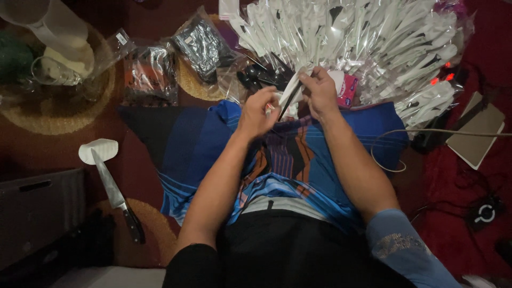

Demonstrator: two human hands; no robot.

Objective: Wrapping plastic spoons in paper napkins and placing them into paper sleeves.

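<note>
Two bare hands hold a clear-wrapped cutlery packet above a blue striped cloth on the person's lap.

The left hand [257, 112] curls its fingers around the lower end of the cutlery packet [290, 92], while the right hand [320, 90] pinches the upper end between thumb and fingers. Just beyond lies a large pile of wrapped white cutlery [373, 48]. The blue striped cloth [202, 144] covers the lap. Well to the left, a kitchen knife [114, 194] rests on the dark red floor, its tip over a small white piece [98, 149].
</note>
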